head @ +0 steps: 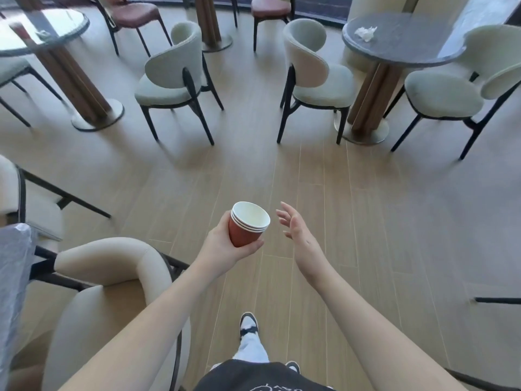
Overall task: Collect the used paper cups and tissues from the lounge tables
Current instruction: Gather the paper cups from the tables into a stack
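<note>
Pale wood-plank flooring [352,221] lay beneath the scene. A stack of red paper cups [248,224], white inside and tilted with the mouths facing away, was gripped by the curled fingers [258,244] of the left hand [222,244]. Just beside it, apart from the cups, the right hand [296,227] was held with fingers loosely spread, holding nothing. Farther out, a crumpled tissue [366,33] rested on a dark round bench [408,49] at upper right, ringed by pale cushioned chairs [313,74]. A glass-topped bench [56,29] at upper left carried another small crumpled item, too blurred to identify.
</note>
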Demonstrator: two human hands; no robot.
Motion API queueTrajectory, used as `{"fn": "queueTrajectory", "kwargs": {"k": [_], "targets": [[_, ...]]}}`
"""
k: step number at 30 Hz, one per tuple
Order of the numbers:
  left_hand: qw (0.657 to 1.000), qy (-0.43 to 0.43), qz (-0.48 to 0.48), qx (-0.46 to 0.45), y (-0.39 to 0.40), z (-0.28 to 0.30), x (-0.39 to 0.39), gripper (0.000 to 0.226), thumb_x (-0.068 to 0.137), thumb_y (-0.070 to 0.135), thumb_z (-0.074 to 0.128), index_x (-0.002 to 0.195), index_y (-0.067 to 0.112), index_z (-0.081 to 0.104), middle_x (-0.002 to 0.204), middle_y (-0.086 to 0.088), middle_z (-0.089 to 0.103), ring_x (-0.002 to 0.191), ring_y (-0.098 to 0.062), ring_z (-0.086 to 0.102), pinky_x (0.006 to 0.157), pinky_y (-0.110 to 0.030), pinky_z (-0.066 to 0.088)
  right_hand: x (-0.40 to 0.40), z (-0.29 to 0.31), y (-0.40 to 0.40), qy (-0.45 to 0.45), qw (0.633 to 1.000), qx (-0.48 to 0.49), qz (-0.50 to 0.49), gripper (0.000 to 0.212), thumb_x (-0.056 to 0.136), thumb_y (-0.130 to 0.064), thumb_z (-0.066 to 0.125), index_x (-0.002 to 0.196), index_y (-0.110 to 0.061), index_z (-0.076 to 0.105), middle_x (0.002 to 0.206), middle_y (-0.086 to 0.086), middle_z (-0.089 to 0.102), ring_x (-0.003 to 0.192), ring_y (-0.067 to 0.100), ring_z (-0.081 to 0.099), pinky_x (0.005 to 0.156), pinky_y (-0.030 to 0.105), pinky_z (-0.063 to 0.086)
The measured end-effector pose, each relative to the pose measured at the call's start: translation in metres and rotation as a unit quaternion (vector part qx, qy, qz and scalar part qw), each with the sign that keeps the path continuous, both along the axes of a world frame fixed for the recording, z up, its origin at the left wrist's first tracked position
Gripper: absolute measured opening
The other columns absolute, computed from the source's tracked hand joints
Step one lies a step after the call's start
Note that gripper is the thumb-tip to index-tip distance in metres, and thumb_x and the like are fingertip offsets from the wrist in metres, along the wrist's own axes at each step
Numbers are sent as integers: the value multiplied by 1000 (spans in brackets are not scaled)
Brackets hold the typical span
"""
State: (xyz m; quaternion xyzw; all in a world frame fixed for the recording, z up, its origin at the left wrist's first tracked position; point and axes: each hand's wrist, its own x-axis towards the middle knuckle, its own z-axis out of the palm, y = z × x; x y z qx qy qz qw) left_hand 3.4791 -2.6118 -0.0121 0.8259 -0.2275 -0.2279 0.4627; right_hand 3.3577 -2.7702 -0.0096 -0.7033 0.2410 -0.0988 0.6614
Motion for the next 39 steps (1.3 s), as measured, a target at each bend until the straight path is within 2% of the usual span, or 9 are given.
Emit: {"fn": "queueTrajectory", "kwargs": {"k": [4, 7, 12, 26, 29, 31, 33, 35, 39], "targets": [[999, 9, 30, -12, -3, -11, 40, 74, 70, 36, 93, 129, 43, 49, 114, 23, 67, 102, 20, 56, 77, 2, 41, 49, -5, -13, 11, 1000, -11, 26, 62, 92, -73, 21, 144, -46, 39, 140, -22, 52, 132, -8, 44, 119, 40, 32], [998, 9, 51, -19, -4, -17, 83, 69, 70, 35, 93, 119, 53, 48, 111, 27, 65, 98, 23, 56, 75, 3, 40, 102, -3, -18, 14, 999, -16, 42, 62, 94, -67, 21, 147, -39, 39, 141, -17, 52, 133, -4, 45, 119, 41, 32], [994, 17, 103, -30, 7, -14, 161, 68, 69, 36, 94, 121, 43, 51, 104, 24, 67, 93, 21, 57, 70, 2, 40, 197, 9, -13, 11, 996, -30, 82, 74, 85, -77, 21, 146, -39, 40, 141, -16, 53, 131, -3, 47, 117, 37, 35], [966, 11, 258, -12, 36, -12, 309, 71, 68, 35, 94, 123, 40, 49, 105, 26, 64, 93, 27, 54, 71, 2, 40, 404, 4, -7, -5, 978, -23, 209, 61, 95, -60, 20, 147, -34, 39, 140, -9, 54, 133, 6, 48, 115, 40, 37], [958, 6, 286, 4, 34, -9, 345, 71, 69, 35, 94, 125, 35, 51, 104, 27, 63, 91, 23, 56, 69, 0, 41, 452, 2, -11, -9, 967, -20, 254, 64, 91, -71, 20, 143, -41, 40, 139, -14, 54, 132, 3, 49, 114, 38, 38], [950, 2, 313, 2, 29, -7, 372, 74, 70, 33, 94, 131, 28, 52, 108, 20, 66, 96, 8, 62, 75, -6, 47, 488, 2, -18, -11, 958, -21, 286, 70, 87, -77, 21, 144, -42, 40, 139, -16, 54, 131, 0, 48, 115, 37, 37], [938, -2, 347, -5, 22, -1, 396, 78, 70, 29, 94, 137, 24, 52, 115, 9, 67, 105, -12, 64, 89, -29, 56, 524, 4, -25, -14, 947, -29, 319, 73, 86, -79, 21, 146, -41, 40, 139, -19, 54, 131, -2, 48, 116, 38, 37], [930, 1, 367, -10, 16, 4, 417, 77, 71, 27, 94, 136, 24, 53, 114, 10, 67, 107, -15, 63, 90, -37, 58, 557, 7, -30, -17, 939, -32, 342, 75, 87, -79, 21, 147, -39, 40, 138, -20, 54, 130, -3, 48, 116, 40, 36], [913, -12, 409, -6, 9, 12, 451, 73, 71, 29, 94, 131, 27, 53, 109, 17, 66, 102, -10, 61, 75, -2, 43, 619, 17, -33, -24, 923, -28, 384, 77, 86, -79, 21, 148, -37, 40, 140, -15, 55, 130, -1, 49, 116, 40, 37]]}}
